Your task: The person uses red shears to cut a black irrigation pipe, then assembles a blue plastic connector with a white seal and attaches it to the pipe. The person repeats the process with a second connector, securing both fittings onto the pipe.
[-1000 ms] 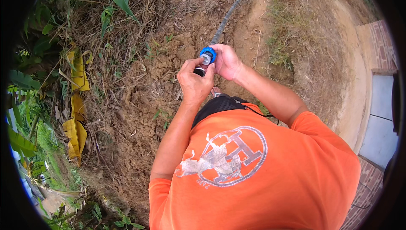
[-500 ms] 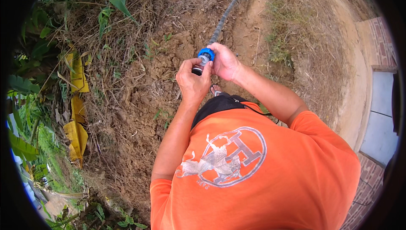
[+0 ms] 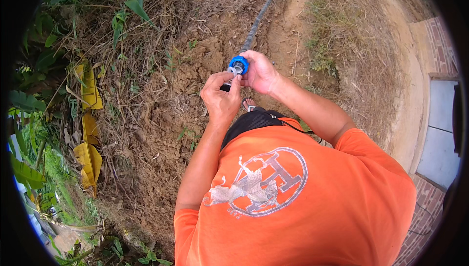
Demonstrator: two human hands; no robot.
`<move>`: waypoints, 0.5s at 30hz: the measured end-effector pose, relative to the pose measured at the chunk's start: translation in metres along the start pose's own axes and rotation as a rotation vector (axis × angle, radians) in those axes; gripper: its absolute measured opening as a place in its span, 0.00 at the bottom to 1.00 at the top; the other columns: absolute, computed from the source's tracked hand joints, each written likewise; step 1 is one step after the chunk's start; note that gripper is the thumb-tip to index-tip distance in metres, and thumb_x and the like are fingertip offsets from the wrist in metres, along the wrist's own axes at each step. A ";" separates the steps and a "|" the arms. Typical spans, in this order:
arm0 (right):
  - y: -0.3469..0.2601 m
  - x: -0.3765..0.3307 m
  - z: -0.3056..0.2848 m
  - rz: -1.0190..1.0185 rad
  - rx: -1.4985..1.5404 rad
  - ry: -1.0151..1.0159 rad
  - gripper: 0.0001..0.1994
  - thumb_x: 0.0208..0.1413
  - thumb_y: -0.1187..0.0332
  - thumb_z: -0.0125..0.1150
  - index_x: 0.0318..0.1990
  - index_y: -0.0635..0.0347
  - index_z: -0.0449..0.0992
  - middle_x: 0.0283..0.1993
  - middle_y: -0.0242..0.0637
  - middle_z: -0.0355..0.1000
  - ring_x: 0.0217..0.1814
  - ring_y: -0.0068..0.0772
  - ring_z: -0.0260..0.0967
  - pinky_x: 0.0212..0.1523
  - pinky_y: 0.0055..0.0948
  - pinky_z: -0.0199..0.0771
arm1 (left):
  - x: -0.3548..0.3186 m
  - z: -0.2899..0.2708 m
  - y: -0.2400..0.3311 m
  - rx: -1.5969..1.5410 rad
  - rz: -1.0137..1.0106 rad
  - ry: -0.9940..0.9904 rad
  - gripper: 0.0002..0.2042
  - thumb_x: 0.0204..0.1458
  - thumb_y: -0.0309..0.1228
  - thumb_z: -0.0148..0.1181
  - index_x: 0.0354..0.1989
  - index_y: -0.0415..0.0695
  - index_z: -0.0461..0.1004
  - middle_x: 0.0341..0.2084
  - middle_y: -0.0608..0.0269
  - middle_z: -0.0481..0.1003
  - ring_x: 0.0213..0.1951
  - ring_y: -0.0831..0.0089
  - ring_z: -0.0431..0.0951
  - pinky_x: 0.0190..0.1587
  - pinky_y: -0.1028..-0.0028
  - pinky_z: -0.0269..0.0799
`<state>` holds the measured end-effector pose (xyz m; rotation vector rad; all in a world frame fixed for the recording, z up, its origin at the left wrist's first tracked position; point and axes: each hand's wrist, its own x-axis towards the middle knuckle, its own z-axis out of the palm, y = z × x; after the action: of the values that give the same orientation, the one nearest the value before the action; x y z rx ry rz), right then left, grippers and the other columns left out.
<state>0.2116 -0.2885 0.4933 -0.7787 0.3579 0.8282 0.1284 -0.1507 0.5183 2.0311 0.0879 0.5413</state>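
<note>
A blue pipe-fitting nut [image 3: 237, 58] sits around the near end of a dark grey pipe [image 3: 252, 32], which runs away over the soil. My right hand [image 3: 261, 74] is closed around the nut and pipe end from the right. My left hand [image 3: 220, 95] pinches a small whitish translucent ring [image 3: 232, 71] between thumb and fingers, at the nut's opening. Whether the ring touches the nut I cannot tell. A dark piece [image 3: 225, 87] shows just below the left fingers, partly hidden by them.
Dry grass and leafy plants [image 3: 134, 9] border the bare soil [image 3: 166, 105] on the left, with a yellowed leaf [image 3: 89, 163] among them. A dirt path [image 3: 283, 36], more dry grass and a brick-edged wall [image 3: 442, 46] lie to the right. My sandalled foot [image 3: 248, 104] is below my hands.
My left hand has shifted slightly left and down, and the whitish ring has tilted and moved a little out from the nut. The right hand keeps its hold on the nut.
</note>
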 end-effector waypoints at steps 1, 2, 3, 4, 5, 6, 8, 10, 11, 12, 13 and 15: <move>0.000 -0.001 0.001 -0.002 -0.007 0.005 0.13 0.60 0.54 0.51 0.37 0.52 0.75 0.35 0.34 0.77 0.37 0.34 0.75 0.42 0.39 0.76 | -0.001 0.000 0.000 -0.005 0.007 0.008 0.07 0.47 0.26 0.73 0.33 0.37 0.83 0.32 0.54 0.82 0.32 0.67 0.82 0.36 0.70 0.76; 0.000 -0.002 0.001 -0.003 -0.015 0.010 0.13 0.60 0.53 0.51 0.37 0.51 0.75 0.35 0.32 0.77 0.36 0.33 0.74 0.41 0.38 0.75 | -0.002 0.001 -0.001 -0.005 0.022 0.016 0.07 0.47 0.26 0.73 0.33 0.37 0.83 0.33 0.54 0.82 0.33 0.66 0.82 0.37 0.69 0.77; 0.000 -0.001 0.003 -0.003 -0.022 0.013 0.14 0.61 0.53 0.50 0.37 0.50 0.75 0.34 0.31 0.77 0.35 0.32 0.73 0.40 0.37 0.74 | -0.002 0.002 -0.002 -0.004 0.037 0.025 0.07 0.46 0.26 0.74 0.32 0.37 0.83 0.33 0.53 0.82 0.33 0.65 0.82 0.37 0.69 0.77; 0.000 0.000 0.003 -0.001 -0.025 0.008 0.13 0.61 0.53 0.50 0.37 0.50 0.75 0.34 0.31 0.76 0.35 0.32 0.73 0.39 0.37 0.73 | -0.001 0.003 -0.002 -0.002 0.051 0.034 0.08 0.45 0.26 0.74 0.32 0.37 0.83 0.33 0.53 0.82 0.34 0.64 0.83 0.38 0.69 0.77; 0.000 0.001 0.004 0.002 -0.028 0.002 0.13 0.61 0.53 0.50 0.37 0.50 0.75 0.34 0.31 0.76 0.35 0.32 0.73 0.39 0.37 0.73 | -0.001 0.003 -0.001 0.021 0.049 0.037 0.08 0.45 0.26 0.74 0.31 0.38 0.83 0.33 0.53 0.82 0.34 0.63 0.83 0.38 0.68 0.78; 0.000 0.001 0.003 0.003 -0.031 -0.001 0.13 0.61 0.53 0.50 0.37 0.50 0.75 0.34 0.30 0.76 0.35 0.32 0.72 0.39 0.37 0.72 | 0.000 0.003 0.002 0.043 0.047 0.038 0.08 0.45 0.26 0.75 0.31 0.38 0.83 0.33 0.52 0.82 0.34 0.62 0.83 0.38 0.68 0.78; 0.000 0.004 0.001 0.005 -0.030 -0.007 0.13 0.61 0.53 0.50 0.37 0.50 0.74 0.34 0.30 0.75 0.35 0.32 0.72 0.39 0.37 0.71 | 0.001 0.005 0.006 0.069 0.054 0.048 0.08 0.44 0.26 0.75 0.30 0.38 0.83 0.32 0.52 0.82 0.34 0.61 0.83 0.38 0.67 0.78; 0.000 0.004 0.003 0.000 -0.022 -0.005 0.13 0.61 0.53 0.51 0.37 0.51 0.74 0.34 0.30 0.75 0.35 0.31 0.71 0.39 0.37 0.71 | 0.002 0.006 0.008 0.082 0.073 0.065 0.07 0.44 0.26 0.75 0.30 0.38 0.82 0.31 0.52 0.82 0.33 0.61 0.83 0.37 0.67 0.78; 0.001 0.003 0.006 -0.006 -0.015 0.001 0.13 0.61 0.53 0.51 0.37 0.51 0.74 0.34 0.30 0.75 0.36 0.31 0.71 0.40 0.37 0.70 | 0.001 0.006 0.007 0.091 0.072 0.066 0.07 0.44 0.26 0.75 0.29 0.38 0.82 0.31 0.52 0.82 0.32 0.61 0.83 0.36 0.67 0.77; 0.000 0.002 0.008 -0.016 -0.008 0.008 0.13 0.60 0.54 0.51 0.37 0.51 0.74 0.34 0.30 0.75 0.36 0.31 0.71 0.40 0.37 0.70 | 0.002 0.007 0.007 0.097 0.073 0.065 0.07 0.44 0.26 0.75 0.29 0.38 0.82 0.31 0.52 0.82 0.31 0.60 0.82 0.35 0.67 0.77; 0.000 0.004 0.005 -0.015 -0.008 -0.003 0.13 0.61 0.54 0.51 0.37 0.51 0.74 0.34 0.30 0.75 0.36 0.32 0.71 0.40 0.37 0.70 | 0.002 0.008 0.006 0.104 0.074 0.064 0.07 0.44 0.26 0.75 0.29 0.38 0.82 0.31 0.52 0.82 0.31 0.60 0.82 0.35 0.67 0.77; 0.002 0.009 0.000 -0.008 -0.007 -0.028 0.13 0.61 0.54 0.51 0.37 0.52 0.74 0.34 0.30 0.74 0.36 0.32 0.71 0.41 0.37 0.70 | 0.004 0.008 0.008 0.117 0.102 0.065 0.07 0.44 0.26 0.75 0.28 0.38 0.82 0.30 0.52 0.81 0.30 0.60 0.82 0.34 0.67 0.77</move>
<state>0.2157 -0.2827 0.4872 -0.7743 0.3269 0.8328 0.1335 -0.1597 0.5229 2.1406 0.0564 0.6797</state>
